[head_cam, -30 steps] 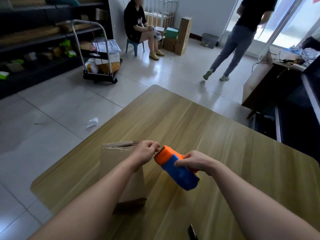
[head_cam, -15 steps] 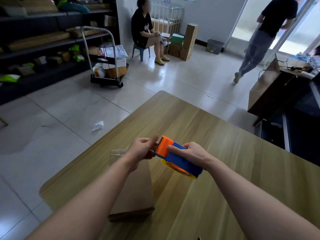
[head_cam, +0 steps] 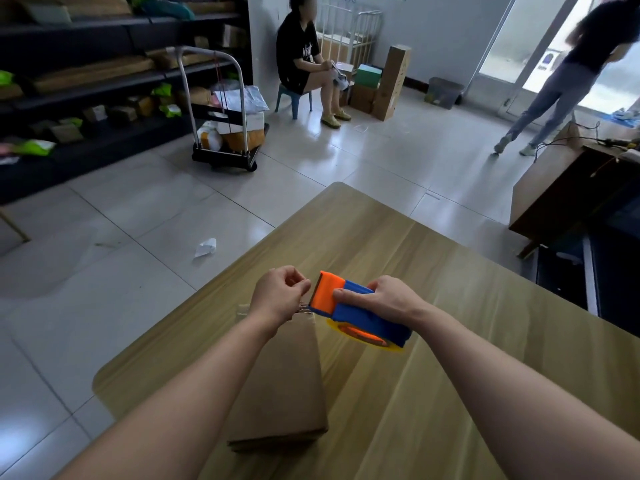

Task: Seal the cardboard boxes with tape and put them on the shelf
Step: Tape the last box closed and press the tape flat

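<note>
A flat brown cardboard box (head_cam: 287, 386) lies on the wooden table (head_cam: 467, 341), partly under my left forearm. My right hand (head_cam: 377, 299) grips an orange and blue tape dispenser (head_cam: 349, 308) just above the box's far end. My left hand (head_cam: 278, 294) is close to the dispenser's orange front, with thumb and fingers pinching at the tape end there. The tape itself is too thin to make out. The dark shelf (head_cam: 86, 84) along the left wall holds several packages.
A loaded hand trolley (head_cam: 227, 133) stands on the tiled floor beside the shelf. One person sits on a blue stool (head_cam: 292, 97) at the back, another walks by the door (head_cam: 554, 91). Stacked boxes (head_cam: 388, 84) stand against the back wall. A desk (head_cam: 568, 178) is at right. A paper scrap (head_cam: 206, 247) lies on the floor.
The dispenser has turned level and risen slightly, its orange front now facing my left hand. The view tilted down a little. The walking person moved further right towards the door.
</note>
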### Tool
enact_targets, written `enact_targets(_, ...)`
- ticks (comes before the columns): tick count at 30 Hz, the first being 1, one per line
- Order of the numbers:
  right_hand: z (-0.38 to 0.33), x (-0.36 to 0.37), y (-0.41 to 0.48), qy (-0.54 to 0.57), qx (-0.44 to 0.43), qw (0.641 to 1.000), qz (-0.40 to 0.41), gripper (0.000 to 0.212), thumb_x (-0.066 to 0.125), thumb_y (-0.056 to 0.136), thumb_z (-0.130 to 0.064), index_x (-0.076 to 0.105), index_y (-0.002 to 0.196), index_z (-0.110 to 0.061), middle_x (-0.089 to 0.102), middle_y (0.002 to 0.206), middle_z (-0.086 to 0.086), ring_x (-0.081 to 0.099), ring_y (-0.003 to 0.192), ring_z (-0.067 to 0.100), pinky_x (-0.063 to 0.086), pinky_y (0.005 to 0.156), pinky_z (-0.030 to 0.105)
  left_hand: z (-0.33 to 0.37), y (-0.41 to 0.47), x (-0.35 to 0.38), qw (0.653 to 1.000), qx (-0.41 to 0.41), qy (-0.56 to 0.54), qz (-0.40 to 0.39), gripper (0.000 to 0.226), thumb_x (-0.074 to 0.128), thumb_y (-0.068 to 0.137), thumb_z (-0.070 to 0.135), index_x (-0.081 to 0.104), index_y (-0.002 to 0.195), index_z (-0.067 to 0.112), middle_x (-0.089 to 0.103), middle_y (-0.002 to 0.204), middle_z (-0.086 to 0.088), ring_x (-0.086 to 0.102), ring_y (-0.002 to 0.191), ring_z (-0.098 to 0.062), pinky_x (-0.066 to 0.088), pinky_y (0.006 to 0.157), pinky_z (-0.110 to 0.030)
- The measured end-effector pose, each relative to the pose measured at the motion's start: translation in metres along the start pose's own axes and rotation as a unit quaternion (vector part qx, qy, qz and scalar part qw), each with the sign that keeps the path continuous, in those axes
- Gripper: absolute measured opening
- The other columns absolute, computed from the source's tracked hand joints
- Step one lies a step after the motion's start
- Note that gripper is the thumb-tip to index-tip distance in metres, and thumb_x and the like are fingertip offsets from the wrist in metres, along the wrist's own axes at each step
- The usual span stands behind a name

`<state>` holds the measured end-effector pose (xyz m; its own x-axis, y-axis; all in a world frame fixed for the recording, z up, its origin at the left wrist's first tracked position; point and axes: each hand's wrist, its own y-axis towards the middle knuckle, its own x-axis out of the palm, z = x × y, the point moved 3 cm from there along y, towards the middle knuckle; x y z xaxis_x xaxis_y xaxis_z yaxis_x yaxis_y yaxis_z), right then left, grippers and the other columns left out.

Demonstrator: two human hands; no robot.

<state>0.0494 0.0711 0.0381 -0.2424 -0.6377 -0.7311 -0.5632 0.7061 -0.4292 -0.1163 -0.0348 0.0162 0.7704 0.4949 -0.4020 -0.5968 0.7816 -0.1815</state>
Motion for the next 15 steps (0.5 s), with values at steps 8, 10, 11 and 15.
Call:
enact_targets(8, -0.022, -0.015, 0.006, -0.042, -0.02, 0.999, -0.01, 0.065, 0.058, 0.066, -0.082, 0.06, 0.069, -0.017, 0.064, 0.069, 0.0, 0.059, 0.061, 0.015, 0.041, 0.056, 0.024, -0.001, 0.004, -0.015, 1.0, -0.002, -0.001, 0.01, 0.017, 0.062, 0.092, 0.016, 0.061, 0.076, 0.01, 0.062, 0.065, 0.0, 0.053, 0.057, -0.013, 0.042, 0.056, -0.027)
enact_targets(10, -0.027, -0.017, 0.008, -0.045, -0.024, 0.999, -0.017, 0.077, 0.056, 0.056, -0.086, 0.066, 0.078, -0.013, 0.07, 0.079, 0.005, 0.062, 0.066, 0.016, 0.044, 0.061, 0.026, -0.004, 0.005, -0.02, 1.0, -0.012, -0.013, 0.007, 0.019, 0.061, 0.092, 0.016, 0.059, 0.074, 0.012, 0.062, 0.066, -0.002, 0.052, 0.055, -0.014, 0.042, 0.058, -0.029)
enact_targets(11, -0.03, -0.017, 0.009, -0.05, -0.027, 0.998, -0.021, 0.083, 0.054, 0.052, -0.087, 0.067, 0.083, -0.011, 0.071, 0.083, 0.006, 0.063, 0.068, 0.017, 0.044, 0.063, 0.027, -0.005, 0.005, -0.021, 1.0, -0.014, -0.012, 0.003, 0.02, 0.061, 0.093, 0.017, 0.059, 0.073, 0.013, 0.063, 0.066, -0.003, 0.052, 0.056, -0.015, 0.042, 0.058, -0.03)
enact_targets(15, -0.034, -0.017, 0.012, -0.059, -0.029, 0.997, -0.043, 0.087, 0.053, 0.052, -0.088, 0.069, 0.089, -0.011, 0.072, 0.087, 0.007, 0.064, 0.069, 0.017, 0.045, 0.064, 0.027, -0.01, 0.006, -0.032, 0.999, -0.037, -0.01, 0.012, 0.019, 0.059, 0.093, 0.017, 0.059, 0.075, 0.011, 0.062, 0.067, -0.004, 0.05, 0.056, -0.017, 0.041, 0.056, -0.03)
